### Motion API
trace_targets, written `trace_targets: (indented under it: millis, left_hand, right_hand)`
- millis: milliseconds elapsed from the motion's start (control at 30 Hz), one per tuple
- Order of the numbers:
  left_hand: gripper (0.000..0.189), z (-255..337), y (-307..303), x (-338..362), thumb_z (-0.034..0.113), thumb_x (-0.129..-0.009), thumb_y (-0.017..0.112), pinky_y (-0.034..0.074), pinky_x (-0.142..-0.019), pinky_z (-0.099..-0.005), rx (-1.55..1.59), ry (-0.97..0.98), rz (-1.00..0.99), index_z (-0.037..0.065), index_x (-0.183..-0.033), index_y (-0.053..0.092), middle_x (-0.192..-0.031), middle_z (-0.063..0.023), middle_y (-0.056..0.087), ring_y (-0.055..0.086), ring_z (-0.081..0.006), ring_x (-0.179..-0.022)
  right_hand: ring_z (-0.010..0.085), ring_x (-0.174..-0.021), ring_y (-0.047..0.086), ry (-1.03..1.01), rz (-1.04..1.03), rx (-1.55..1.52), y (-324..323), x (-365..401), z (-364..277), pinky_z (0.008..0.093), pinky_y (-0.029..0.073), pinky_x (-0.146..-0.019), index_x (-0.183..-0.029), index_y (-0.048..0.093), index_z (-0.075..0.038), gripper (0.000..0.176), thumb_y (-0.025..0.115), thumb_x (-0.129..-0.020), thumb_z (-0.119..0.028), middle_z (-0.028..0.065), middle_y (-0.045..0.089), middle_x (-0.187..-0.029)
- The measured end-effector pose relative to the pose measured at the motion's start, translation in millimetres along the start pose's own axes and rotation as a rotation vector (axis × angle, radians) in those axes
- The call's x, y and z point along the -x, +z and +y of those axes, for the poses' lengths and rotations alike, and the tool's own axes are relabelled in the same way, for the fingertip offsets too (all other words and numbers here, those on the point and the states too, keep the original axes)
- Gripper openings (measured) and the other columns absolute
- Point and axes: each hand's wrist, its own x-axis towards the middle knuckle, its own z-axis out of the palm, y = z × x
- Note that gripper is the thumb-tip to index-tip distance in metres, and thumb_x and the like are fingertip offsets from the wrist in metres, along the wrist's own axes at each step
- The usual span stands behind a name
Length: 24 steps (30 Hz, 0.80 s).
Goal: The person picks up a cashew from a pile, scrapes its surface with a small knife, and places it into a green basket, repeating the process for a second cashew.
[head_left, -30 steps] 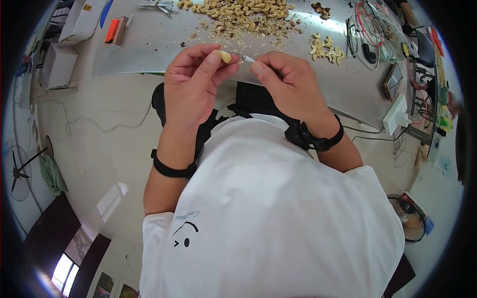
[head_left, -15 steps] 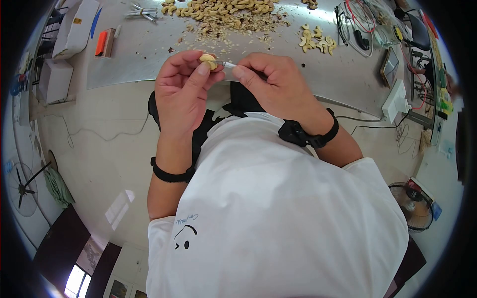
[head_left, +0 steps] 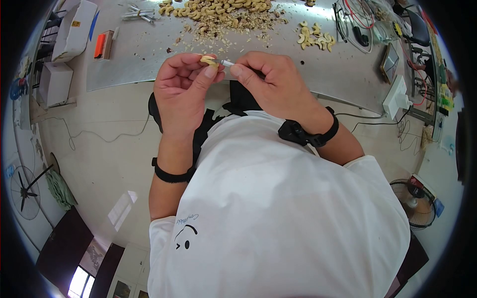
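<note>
Between the thumb and fingers of my left hand [head_left: 186,84] is a pale yellow cashew nut [head_left: 208,60]. My right hand [head_left: 276,82] is closed around a small knife [head_left: 227,63] with a light handle, its thin blade against the nut. The exact contact of blade and nut is partly hidden by my left fingertips. Both hands are at the near edge of the metal table. Beyond them lies a large heap of cashews [head_left: 218,10], with shell and skin crumbs [head_left: 223,32] scattered before it. A smaller group of pale cashews [head_left: 315,37] lies to the right.
On the table's left are an orange-and-brown block [head_left: 103,45] and a bundle of metal tools [head_left: 139,13]. Cables [head_left: 355,25], a framed dark device [head_left: 389,63] and a white power strip [head_left: 397,97] occupy the right side. A fan [head_left: 412,203] stands at lower right.
The cashew has turned slightly in my left fingers, and the left thumb has shifted a little to the right. My right hand still holds the knife at the nut.
</note>
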Motion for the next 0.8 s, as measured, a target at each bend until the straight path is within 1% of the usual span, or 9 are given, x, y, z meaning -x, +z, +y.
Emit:
trace_targets:
  millis: [267,367,400,467,500,567,600,700,800]
  left_hand:
    - [0.023,-1,2,-1,-0.009,-0.093,0.07,0.063,-0.088,-0.0336,-0.088,0.065,0.01,-0.002,-0.111,0.058,-0.106,-0.0149,0.073,0.074,-0.0185,-0.093]
    - [0.025,1,3,-1,-0.01,-0.092,0.071,0.063,-0.087,-0.0333,-0.115,0.064,0.015,-0.001,-0.11,0.055,-0.104,-0.0148,0.073,0.074,-0.0185,-0.093]
    - [0.025,2,2,-1,-0.01,-0.092,0.071,0.063,-0.087,-0.0332,-0.128,0.061,0.015,0.0,-0.109,0.054,-0.103,-0.0148,0.073,0.074,-0.0186,-0.093]
    - [0.024,3,0,1,-0.01,-0.093,0.069,0.064,-0.088,-0.0359,-0.188,0.065,-0.04,0.001,-0.109,0.054,-0.108,-0.0168,0.072,0.074,-0.0225,-0.099]
    - [0.023,4,-1,2,-0.01,-0.094,0.068,0.064,-0.088,-0.0373,-0.219,0.068,-0.068,0.001,-0.109,0.054,-0.111,-0.0178,0.072,0.074,-0.0244,-0.102]
    - [0.024,3,-3,1,-0.01,-0.094,0.068,0.064,-0.088,-0.0368,-0.214,0.07,-0.076,0.001,-0.109,0.054,-0.111,-0.0175,0.071,0.074,-0.0245,-0.103]
    - [0.024,2,-4,1,-0.01,-0.094,0.068,0.064,-0.087,-0.0365,-0.213,0.07,-0.08,0.001,-0.11,0.054,-0.111,-0.0173,0.071,0.074,-0.0246,-0.103]
    - [0.027,2,1,-1,-0.009,-0.092,0.072,0.06,-0.083,-0.0281,-0.191,0.079,-0.014,0.001,-0.109,0.054,-0.103,-0.014,0.073,0.073,-0.0172,-0.092]
    - [0.027,2,3,-1,-0.009,-0.092,0.072,0.061,-0.084,-0.029,-0.165,0.086,-0.001,0.001,-0.109,0.054,-0.103,-0.0138,0.073,0.074,-0.0175,-0.093]
  right_hand:
    - [0.0236,-0.053,0.052,0.011,-0.02,0.019,0,-2,0,0.0364,0.043,-0.052,-0.087,0.071,0.0,0.023,0.068,-0.097,-0.021,0.0141,0.06,-0.064]
    - [0.0238,-0.053,0.052,-0.004,0.012,0.0,3,-2,3,0.0361,0.044,-0.053,-0.087,0.071,0.0,0.022,0.069,-0.096,-0.02,0.0139,0.06,-0.065]
    - [0.0237,-0.053,0.053,-0.044,0.059,0.027,4,-3,5,0.0358,0.044,-0.053,-0.088,0.071,-0.001,0.021,0.069,-0.096,-0.02,0.0137,0.06,-0.065]
    - [0.0235,-0.054,0.053,-0.122,0.155,0.079,8,-5,10,0.0353,0.045,-0.053,-0.09,0.072,-0.001,0.019,0.069,-0.096,-0.019,0.0134,0.061,-0.065]
    - [0.023,-0.054,0.054,-0.116,0.161,0.075,7,-6,10,0.035,0.045,-0.053,-0.091,0.072,-0.002,0.019,0.069,-0.096,-0.019,0.013,0.061,-0.065]
    - [0.0219,-0.054,0.054,-0.103,0.172,0.064,4,-7,10,0.0344,0.045,-0.053,-0.092,0.072,-0.002,0.018,0.07,-0.096,-0.019,0.0122,0.061,-0.064]
    - [0.0215,-0.053,0.054,-0.092,0.134,0.054,3,-7,9,0.0341,0.045,-0.053,-0.092,0.072,-0.002,0.018,0.07,-0.096,-0.019,0.0118,0.061,-0.064]
    - [0.0204,-0.053,0.053,-0.069,0.045,0.034,-2,-6,5,0.0333,0.045,-0.053,-0.092,0.072,-0.001,0.019,0.07,-0.096,-0.02,0.0109,0.061,-0.063]
    - [0.0196,-0.052,0.053,-0.053,0.012,0.019,-2,-4,5,0.033,0.045,-0.053,-0.091,0.072,-0.001,0.02,0.07,-0.096,-0.02,0.0107,0.061,-0.063]
